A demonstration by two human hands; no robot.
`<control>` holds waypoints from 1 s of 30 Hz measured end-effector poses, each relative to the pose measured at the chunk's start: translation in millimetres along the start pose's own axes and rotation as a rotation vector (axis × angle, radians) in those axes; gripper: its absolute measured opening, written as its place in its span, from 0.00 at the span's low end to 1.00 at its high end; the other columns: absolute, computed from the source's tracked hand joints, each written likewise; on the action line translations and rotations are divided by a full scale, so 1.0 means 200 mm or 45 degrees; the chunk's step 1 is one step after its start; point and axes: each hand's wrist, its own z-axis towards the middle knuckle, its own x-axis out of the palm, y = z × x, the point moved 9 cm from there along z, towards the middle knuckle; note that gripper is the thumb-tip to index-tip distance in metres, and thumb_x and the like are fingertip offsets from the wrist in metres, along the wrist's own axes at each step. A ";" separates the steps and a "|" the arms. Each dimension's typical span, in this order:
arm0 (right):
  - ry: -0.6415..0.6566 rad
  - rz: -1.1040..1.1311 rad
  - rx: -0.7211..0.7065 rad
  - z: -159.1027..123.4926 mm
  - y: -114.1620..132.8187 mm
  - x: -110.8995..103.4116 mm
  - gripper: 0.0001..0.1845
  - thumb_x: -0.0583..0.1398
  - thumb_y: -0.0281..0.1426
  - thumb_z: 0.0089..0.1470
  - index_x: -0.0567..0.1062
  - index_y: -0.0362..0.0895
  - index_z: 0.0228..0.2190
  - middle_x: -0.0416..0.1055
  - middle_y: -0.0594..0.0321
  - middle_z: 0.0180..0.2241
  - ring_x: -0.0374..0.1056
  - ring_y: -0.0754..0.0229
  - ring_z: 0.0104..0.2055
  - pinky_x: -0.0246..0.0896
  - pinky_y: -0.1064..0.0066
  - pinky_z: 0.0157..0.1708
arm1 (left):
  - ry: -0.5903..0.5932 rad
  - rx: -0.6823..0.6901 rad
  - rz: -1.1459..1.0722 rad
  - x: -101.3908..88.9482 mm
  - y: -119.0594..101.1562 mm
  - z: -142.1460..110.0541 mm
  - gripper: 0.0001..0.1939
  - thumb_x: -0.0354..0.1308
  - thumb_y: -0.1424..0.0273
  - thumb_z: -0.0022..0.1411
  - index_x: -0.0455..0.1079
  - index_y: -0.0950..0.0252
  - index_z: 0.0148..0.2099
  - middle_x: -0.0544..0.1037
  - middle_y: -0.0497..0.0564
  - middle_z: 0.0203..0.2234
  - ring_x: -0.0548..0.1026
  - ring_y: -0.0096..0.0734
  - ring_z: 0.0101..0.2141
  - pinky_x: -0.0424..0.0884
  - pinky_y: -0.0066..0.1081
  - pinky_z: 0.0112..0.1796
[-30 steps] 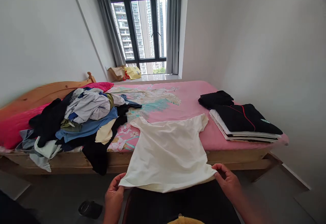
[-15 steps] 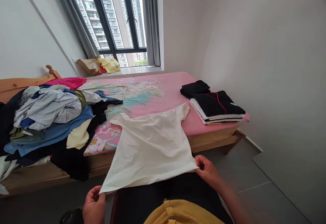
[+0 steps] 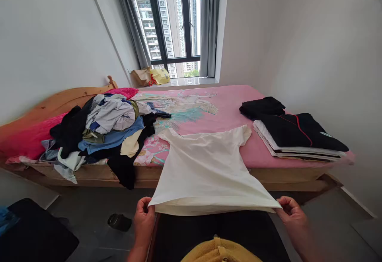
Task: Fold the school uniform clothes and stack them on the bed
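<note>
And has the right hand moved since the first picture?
Yes: the right hand, holding the white shirt, has moved to the right, judged against the folded stack on the bed.

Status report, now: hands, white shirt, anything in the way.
Left hand and right hand each at a hem corner, pinched. White shirt spread, neck end on bed. Nothing seen on top; clothes heap left, folded stack right.

Bed, heaped clothes, white shirt, folded stack
</note>
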 end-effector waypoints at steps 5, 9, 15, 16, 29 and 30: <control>0.188 -0.025 0.006 -0.05 0.06 0.12 0.20 0.61 0.43 0.34 0.56 0.46 0.16 0.55 0.69 0.17 0.50 0.66 0.21 0.47 0.75 0.20 | -0.032 -0.022 -0.055 -0.03 -0.01 -0.01 0.17 0.56 0.59 0.43 0.65 0.63 0.34 0.71 0.46 0.25 0.68 0.31 0.27 0.65 0.29 0.30; 0.378 0.019 0.075 -0.08 0.06 0.18 0.24 0.61 0.45 0.39 0.52 0.46 0.18 0.51 0.71 0.17 0.47 0.67 0.20 0.44 0.75 0.20 | -0.010 -0.056 -0.084 -0.04 0.03 0.02 0.18 0.58 0.59 0.40 0.66 0.63 0.33 0.73 0.47 0.26 0.70 0.33 0.28 0.66 0.30 0.31; 0.776 -0.187 -0.024 -0.19 0.10 0.31 0.15 0.60 0.40 0.41 0.60 0.45 0.20 0.53 0.70 0.19 0.49 0.66 0.23 0.46 0.75 0.23 | 0.026 -0.059 -0.087 0.00 0.04 0.00 0.17 0.56 0.60 0.39 0.64 0.63 0.32 0.71 0.46 0.23 0.69 0.32 0.25 0.66 0.29 0.29; 0.709 -0.199 -0.062 -0.17 0.13 0.28 0.14 0.59 0.39 0.40 0.61 0.45 0.20 0.53 0.70 0.19 0.49 0.66 0.23 0.47 0.75 0.23 | 0.010 -0.052 -0.055 0.00 0.03 0.00 0.16 0.56 0.60 0.39 0.64 0.63 0.32 0.70 0.45 0.23 0.69 0.31 0.25 0.66 0.29 0.28; 0.011 -0.081 -0.119 0.13 0.60 -0.10 0.22 0.53 0.39 0.43 0.73 0.46 0.41 0.72 0.60 0.36 0.66 0.56 0.31 0.61 0.70 0.28 | 0.177 -0.135 -0.223 -0.03 -0.52 0.05 0.19 0.52 0.63 0.45 0.71 0.63 0.41 0.77 0.49 0.30 0.72 0.32 0.25 0.68 0.27 0.24; -0.009 -0.123 -0.148 0.15 0.71 -0.13 0.20 0.52 0.38 0.44 0.75 0.46 0.38 0.73 0.61 0.33 0.67 0.56 0.31 0.61 0.70 0.27 | 0.140 -0.097 -0.218 -0.08 -0.65 0.07 0.19 0.53 0.62 0.45 0.72 0.64 0.40 0.77 0.48 0.29 0.72 0.32 0.23 0.67 0.27 0.22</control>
